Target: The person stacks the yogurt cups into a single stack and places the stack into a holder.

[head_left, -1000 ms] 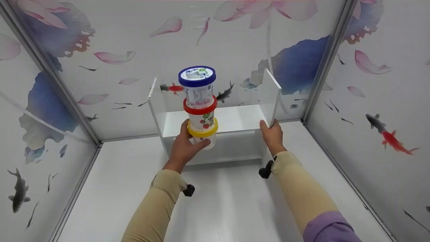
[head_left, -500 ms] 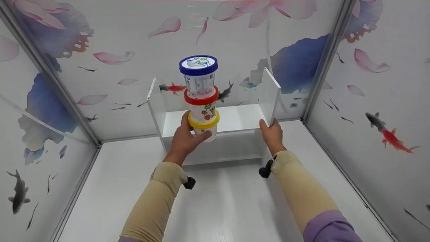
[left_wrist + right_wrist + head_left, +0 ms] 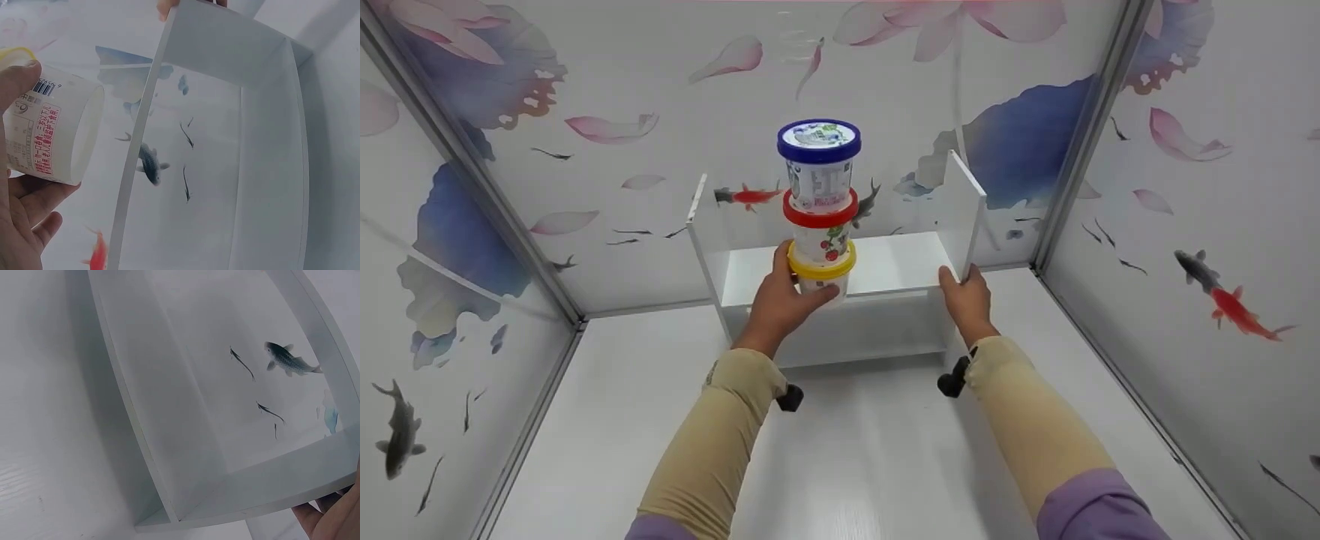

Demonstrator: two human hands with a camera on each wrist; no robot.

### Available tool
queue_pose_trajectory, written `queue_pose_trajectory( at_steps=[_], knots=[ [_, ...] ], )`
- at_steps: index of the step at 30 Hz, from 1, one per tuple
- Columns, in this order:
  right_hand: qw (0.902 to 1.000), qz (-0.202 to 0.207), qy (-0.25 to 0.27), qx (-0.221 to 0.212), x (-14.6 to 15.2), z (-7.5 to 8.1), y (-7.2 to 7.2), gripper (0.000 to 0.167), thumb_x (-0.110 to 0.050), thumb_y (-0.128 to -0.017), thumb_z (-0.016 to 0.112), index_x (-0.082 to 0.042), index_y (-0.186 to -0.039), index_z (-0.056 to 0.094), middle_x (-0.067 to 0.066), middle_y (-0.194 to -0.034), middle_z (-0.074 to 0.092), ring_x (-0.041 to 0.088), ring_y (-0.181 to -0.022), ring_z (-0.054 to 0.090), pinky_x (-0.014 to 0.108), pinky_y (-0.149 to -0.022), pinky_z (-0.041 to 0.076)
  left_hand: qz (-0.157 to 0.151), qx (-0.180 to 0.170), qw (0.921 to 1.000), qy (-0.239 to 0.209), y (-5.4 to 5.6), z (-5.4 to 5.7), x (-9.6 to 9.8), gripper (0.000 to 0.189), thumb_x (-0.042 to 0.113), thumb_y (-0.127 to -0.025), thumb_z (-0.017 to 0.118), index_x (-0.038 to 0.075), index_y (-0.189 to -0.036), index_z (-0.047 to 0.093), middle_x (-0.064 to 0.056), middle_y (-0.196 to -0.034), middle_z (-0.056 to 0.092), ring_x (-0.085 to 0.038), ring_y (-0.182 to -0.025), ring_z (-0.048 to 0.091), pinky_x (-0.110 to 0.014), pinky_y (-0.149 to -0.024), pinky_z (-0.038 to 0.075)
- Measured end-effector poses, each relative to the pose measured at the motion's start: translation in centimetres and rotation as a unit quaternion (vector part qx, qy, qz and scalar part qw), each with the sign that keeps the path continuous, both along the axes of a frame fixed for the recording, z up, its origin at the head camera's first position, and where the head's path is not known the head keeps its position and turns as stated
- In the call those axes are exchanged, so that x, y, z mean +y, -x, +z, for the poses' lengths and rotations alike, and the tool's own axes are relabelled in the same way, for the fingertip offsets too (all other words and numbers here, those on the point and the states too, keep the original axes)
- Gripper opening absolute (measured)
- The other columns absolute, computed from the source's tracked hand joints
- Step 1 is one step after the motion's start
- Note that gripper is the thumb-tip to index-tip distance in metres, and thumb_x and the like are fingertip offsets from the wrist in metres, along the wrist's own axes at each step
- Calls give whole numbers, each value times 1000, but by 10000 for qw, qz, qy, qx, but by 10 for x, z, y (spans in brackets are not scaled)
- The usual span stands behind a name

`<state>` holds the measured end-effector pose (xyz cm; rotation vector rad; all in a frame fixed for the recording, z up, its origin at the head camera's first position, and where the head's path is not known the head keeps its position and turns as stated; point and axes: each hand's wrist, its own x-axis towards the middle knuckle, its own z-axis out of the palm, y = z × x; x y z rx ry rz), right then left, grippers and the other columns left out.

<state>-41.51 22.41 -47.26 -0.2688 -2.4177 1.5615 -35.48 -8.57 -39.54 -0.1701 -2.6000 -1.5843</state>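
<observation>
Three plastic tubs stand stacked upright in the head view: a blue-lidded tub [image 3: 819, 180] on top, a red-lidded tub [image 3: 814, 238] in the middle, a yellow-lidded tub [image 3: 823, 266] at the bottom. My left hand [image 3: 780, 306] grips the yellow-lidded one, thumb in front, raised in front of a white two-level shelf [image 3: 892, 266]. In the left wrist view, the bottom of this held tub [image 3: 53, 129] is apart from the shelf frame. My right hand [image 3: 969, 304] holds the shelf's right side panel, thumb on the inner side and fingers outside.
The shelf stands on a white tabletop [image 3: 855, 450] near the back wall [image 3: 660, 45], which is printed with petals and fish. Its side panels [image 3: 962, 210] rise on either side of the upper board. Side walls [image 3: 1207, 225] with metal corner strips enclose the table.
My left hand has lifted the stack of tubs and carried it slightly right and forward, over the shelf's upper board in the head view. My right hand stays on the side panel.
</observation>
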Motion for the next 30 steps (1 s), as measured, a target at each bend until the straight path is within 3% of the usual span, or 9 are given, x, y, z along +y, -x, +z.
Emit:
queue_pose_trajectory(
  at_steps=[11,24,30],
  knots=[
    [10000,-11,59,15,0,0,-1,73,-46,-102,51,-1,-156,31,24,-154,42,38,-142,42,51,-116,36,194,-442,9988,17,8,-7,15,105,38,-79,88,36,-156,17,5,-149,47,-23,-133,48,-51,-114,39],
    [10000,4,69,-65,1,-2,2,74,-48,-102,50,0,-155,31,24,-151,45,37,-140,44,52,-115,37,39,-219,9997,-71,18,-16,24,103,39,-80,87,33,-155,17,3,-150,47,-24,-134,48,-50,-114,39],
    [9998,-21,72,172,0,-1,0,68,-43,-102,52,2,-150,39,25,-146,50,37,-136,49,51,-112,40,16,-279,9996,-107,24,-18,29,104,40,-80,87,34,-155,15,3,-152,44,-24,-138,45,-50,-116,37]
  ],
)
